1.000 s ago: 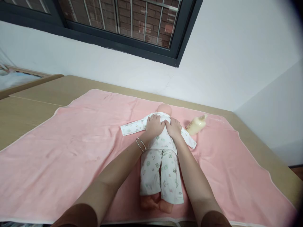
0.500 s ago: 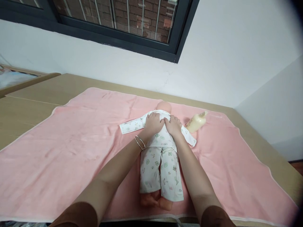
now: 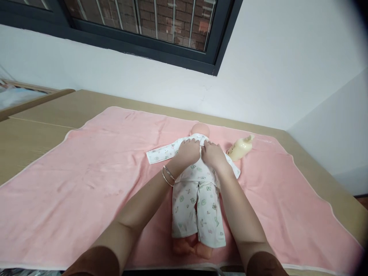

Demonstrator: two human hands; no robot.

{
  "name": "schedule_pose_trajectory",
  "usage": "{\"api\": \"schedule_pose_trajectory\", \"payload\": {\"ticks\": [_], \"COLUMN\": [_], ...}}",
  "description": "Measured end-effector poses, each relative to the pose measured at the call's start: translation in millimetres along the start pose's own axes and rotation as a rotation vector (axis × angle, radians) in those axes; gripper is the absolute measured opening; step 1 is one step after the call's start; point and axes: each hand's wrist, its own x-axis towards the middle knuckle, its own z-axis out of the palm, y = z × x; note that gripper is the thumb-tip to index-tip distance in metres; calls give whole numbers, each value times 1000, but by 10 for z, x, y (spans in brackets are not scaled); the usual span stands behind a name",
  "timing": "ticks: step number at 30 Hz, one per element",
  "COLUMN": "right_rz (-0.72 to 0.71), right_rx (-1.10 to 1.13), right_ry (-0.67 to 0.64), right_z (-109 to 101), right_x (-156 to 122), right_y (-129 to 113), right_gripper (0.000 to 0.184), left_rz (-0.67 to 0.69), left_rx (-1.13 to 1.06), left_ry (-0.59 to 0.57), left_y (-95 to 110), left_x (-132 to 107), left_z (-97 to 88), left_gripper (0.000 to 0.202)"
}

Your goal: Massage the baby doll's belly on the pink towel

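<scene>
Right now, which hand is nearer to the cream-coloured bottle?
Right. The right hand is on the doll, just to the left of the bottle. The left hand is on the doll too, but farther left, beyond the right hand.

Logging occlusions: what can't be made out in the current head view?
In head view:
Face of doll: turned away from camera.
Shirt beneath left hand and right hand: covered.
Whether the fingers grip cloth: hidden by the hands' backs.
Lettering on bottle: too small to read.
Top of window: cut off by upper edge.
</scene>
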Motion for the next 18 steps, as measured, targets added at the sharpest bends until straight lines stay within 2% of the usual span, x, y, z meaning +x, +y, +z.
{"api": "schedule_pose_trajectory", "payload": {"ticks": [3,5,10,13,15,18], "right_rz": [-32,-12,20,18,37,85], "right_rx": [-38,-2,134,179,186,171], "right_ry": [-56,-85,-17,-9,-39,-84], "right_z": [-124,-169,-89,-17,-10,-57], "right_x": [-113,-121,37,130,171,207], "right_y": [-45,-28,109,153,146,106], "right_gripper": [39,37,41,40,41,45], "left_rz": [-60,-116,-195,-242,-255,-262], "left_rx": [24,-3,-1,-29,-67,-111], "left_ry": [-110,-119,69,141,155,116], "left_y": [120,147,11,-88,-113,-97], "left_x": [-93,-96,37,145,217,282], "left_z": [-152,-174,-1,130,179,183], "left_gripper": [33,32,38,46,46,45]}}
